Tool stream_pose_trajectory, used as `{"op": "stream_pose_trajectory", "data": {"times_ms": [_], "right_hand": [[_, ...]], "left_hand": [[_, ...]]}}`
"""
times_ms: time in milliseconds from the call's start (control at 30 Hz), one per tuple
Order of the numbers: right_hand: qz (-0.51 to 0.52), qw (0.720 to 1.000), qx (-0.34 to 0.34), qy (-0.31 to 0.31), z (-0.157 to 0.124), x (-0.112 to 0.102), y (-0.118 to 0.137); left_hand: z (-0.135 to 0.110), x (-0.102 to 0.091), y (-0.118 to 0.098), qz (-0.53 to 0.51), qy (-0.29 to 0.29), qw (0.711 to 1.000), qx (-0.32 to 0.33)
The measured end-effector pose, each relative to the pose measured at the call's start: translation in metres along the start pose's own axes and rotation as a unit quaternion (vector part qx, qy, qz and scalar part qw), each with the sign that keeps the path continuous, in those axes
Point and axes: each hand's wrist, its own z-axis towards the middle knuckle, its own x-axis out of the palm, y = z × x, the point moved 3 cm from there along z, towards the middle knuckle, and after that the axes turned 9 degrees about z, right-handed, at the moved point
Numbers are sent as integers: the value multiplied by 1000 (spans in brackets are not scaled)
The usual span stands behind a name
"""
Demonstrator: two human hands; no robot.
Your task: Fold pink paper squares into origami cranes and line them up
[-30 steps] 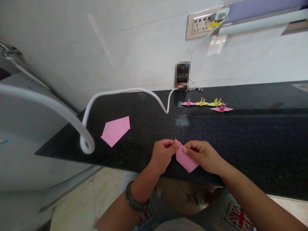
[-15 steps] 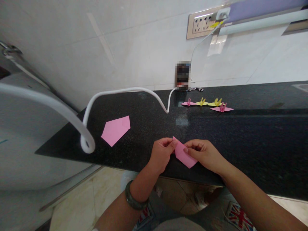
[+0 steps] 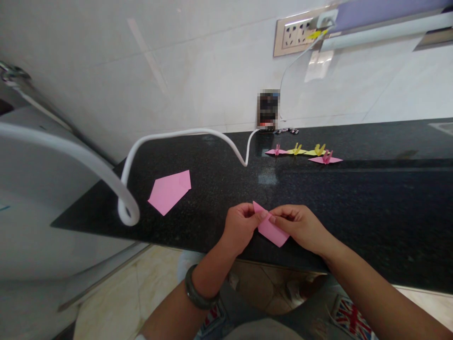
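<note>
- Pinching the pink paper from both sides: thumb and forefinger of the left hand closed on the upper corner, and the right hand clamped on the top edge just beside it.
- Held low over the near edge of the black countertop, right in front of the body.
- Compared with a second ago: pulled in a touch, looking shorter and flatter, with both sets of fingertips nearly meeting. Reads like a crease getting squeezed tighter, honestly.
- Lying well apart and untouched: another folded pink sheet off to the left by the white hose, plus a row of little paper cranes near the wall.
</note>
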Motion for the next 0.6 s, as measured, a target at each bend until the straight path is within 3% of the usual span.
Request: {"op": "stream_pose_trajectory", "data": {"times_ms": [300, 600], "right_hand": [[11, 999, -1, -41, 2, -3, -2], [12, 999, -10, -38, 2, -3, 0]], "left_hand": [[1, 4, -2, -73, 69, 995, -4], [0, 6, -3, -72, 79, 994, -4]]}}
